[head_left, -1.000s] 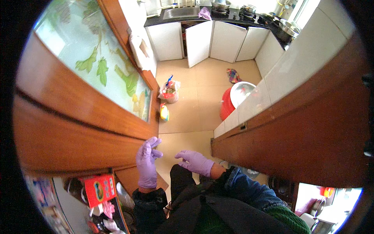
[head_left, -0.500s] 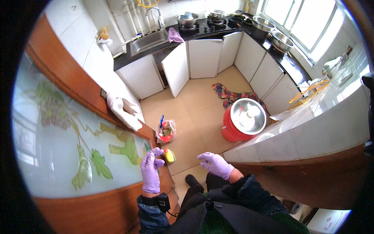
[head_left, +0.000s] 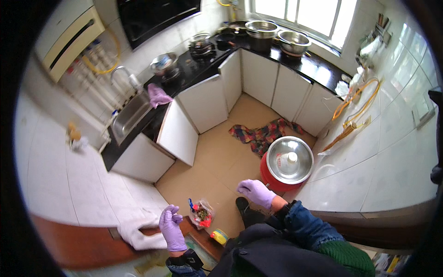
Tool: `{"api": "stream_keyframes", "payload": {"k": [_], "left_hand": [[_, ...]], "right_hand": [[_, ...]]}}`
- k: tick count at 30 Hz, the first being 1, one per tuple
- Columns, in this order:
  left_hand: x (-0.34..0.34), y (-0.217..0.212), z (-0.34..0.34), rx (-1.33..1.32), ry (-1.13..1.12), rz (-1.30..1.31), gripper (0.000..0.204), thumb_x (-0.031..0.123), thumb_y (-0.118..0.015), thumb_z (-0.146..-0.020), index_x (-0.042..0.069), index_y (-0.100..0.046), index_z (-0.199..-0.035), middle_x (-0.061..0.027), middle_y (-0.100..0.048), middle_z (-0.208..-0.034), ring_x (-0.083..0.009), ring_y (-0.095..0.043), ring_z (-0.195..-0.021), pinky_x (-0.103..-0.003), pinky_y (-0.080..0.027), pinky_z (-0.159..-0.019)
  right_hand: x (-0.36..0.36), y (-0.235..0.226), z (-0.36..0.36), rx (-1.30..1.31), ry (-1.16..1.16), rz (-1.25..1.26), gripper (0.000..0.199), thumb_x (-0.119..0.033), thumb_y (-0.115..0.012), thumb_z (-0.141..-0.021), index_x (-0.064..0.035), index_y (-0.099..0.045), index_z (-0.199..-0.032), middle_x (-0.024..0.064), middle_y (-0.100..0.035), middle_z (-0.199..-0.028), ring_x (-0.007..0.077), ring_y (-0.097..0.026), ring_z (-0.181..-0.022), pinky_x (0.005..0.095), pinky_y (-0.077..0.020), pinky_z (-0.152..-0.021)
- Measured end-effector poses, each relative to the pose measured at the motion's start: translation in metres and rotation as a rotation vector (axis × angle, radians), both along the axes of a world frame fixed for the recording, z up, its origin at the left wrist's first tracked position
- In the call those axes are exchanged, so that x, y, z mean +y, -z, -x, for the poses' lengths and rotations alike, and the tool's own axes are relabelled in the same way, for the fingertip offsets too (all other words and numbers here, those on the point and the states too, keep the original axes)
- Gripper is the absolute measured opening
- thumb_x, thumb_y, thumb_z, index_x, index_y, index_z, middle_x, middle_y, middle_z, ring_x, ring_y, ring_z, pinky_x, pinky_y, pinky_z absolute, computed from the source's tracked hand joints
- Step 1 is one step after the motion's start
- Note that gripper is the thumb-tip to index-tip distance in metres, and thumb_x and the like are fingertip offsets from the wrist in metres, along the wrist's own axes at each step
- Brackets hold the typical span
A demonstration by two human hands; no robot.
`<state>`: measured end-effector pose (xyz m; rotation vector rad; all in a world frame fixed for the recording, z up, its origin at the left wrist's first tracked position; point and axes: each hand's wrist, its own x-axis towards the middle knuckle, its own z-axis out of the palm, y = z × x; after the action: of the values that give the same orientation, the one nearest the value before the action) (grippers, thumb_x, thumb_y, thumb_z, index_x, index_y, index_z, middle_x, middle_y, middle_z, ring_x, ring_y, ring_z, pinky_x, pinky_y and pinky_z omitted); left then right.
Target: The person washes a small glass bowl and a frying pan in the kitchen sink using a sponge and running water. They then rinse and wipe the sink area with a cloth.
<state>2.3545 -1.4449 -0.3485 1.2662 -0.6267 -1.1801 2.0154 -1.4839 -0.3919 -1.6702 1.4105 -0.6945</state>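
Two gloved hands show in the head view: left hand (head_left: 171,227) loosely curled, grasping nothing, beside a white cloth (head_left: 138,231); right hand (head_left: 255,191) slack and empty near the red lidded bucket (head_left: 286,164). No work appears begun; a plastic bag (head_left: 201,214) lies untouched on the floor between them.

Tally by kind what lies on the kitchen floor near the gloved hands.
Clear plastic bag of scraps: 1
Yellow tape roll: 1
Red bucket with steel lid: 1
Multicoloured checked cloth: 1
Total: 4
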Motion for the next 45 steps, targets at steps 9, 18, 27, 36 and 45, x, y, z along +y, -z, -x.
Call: {"api": "stream_keyframes", "payload": {"k": [9, 18, 27, 36, 45], "left_hand": [[-0.176, -0.009, -0.010, -0.018, -0.034, -0.040, 0.021, 0.025, -0.058, -0.101, 0.007, -0.069, -0.106, -0.0029, -0.071, -0.091, -0.0083, -0.059, -0.068, -0.023, -0.050, -0.065], [-0.333, 0.032, -0.059, 0.143, 0.020, 0.024, 0.023, 0.025, -0.058, -0.103, 0.005, -0.070, -0.101, -0.0049, -0.071, -0.087, -0.0101, -0.062, -0.067, -0.024, -0.051, -0.064], [-0.460, 0.050, -0.178, 0.144, -0.082, -0.044, 0.026, 0.029, -0.056, -0.103, 0.009, -0.065, -0.090, -0.0006, -0.064, -0.076, -0.0111, -0.062, -0.066, -0.025, -0.050, -0.063], [-0.575, 0.090, -0.260, 0.018, -0.162, -0.093, 0.031, 0.028, -0.058, -0.102, 0.013, -0.054, -0.075, 0.0039, -0.051, -0.065, -0.0081, -0.049, -0.055, -0.025, -0.043, -0.056], [-0.663, 0.155, -0.314, 0.168, -0.355, -0.198, 0.010, 0.013, -0.071, -0.091, 0.012, -0.060, -0.091, -0.0005, -0.060, -0.084, -0.0112, -0.060, -0.074, -0.024, -0.046, -0.064]], "right_hand": [[-0.154, -0.023, -0.012, -0.074, 0.007, 0.050, 0.012, -0.012, -0.065, -0.090, -0.0016, -0.067, -0.096, 0.0193, -0.068, -0.089, 0.0358, -0.067, -0.083, 0.0409, -0.0526, -0.074], [-0.266, 0.010, -0.047, 0.025, 0.028, -0.010, 0.013, -0.012, -0.065, -0.090, -0.0011, -0.068, -0.096, 0.0170, -0.069, -0.087, 0.0321, -0.068, -0.082, 0.0375, -0.0534, -0.074], [-0.441, 0.010, -0.168, 0.103, -0.112, 0.071, 0.012, -0.011, -0.066, -0.089, -0.0013, -0.069, -0.094, 0.0192, -0.069, -0.090, 0.0367, -0.068, -0.085, 0.0398, -0.0540, -0.074], [-0.593, 0.004, -0.293, 0.029, -0.448, 0.090, 0.016, -0.012, -0.064, -0.090, -0.0023, -0.068, -0.102, 0.0198, -0.068, -0.093, 0.0381, -0.065, -0.088, 0.0416, -0.0523, -0.078], [-0.733, 0.040, -0.413, -0.098, -0.596, 0.113, 0.019, -0.009, -0.066, -0.092, -0.0011, -0.067, -0.109, 0.0158, -0.070, -0.095, 0.0268, -0.069, -0.087, 0.0343, -0.0536, -0.077]]}}
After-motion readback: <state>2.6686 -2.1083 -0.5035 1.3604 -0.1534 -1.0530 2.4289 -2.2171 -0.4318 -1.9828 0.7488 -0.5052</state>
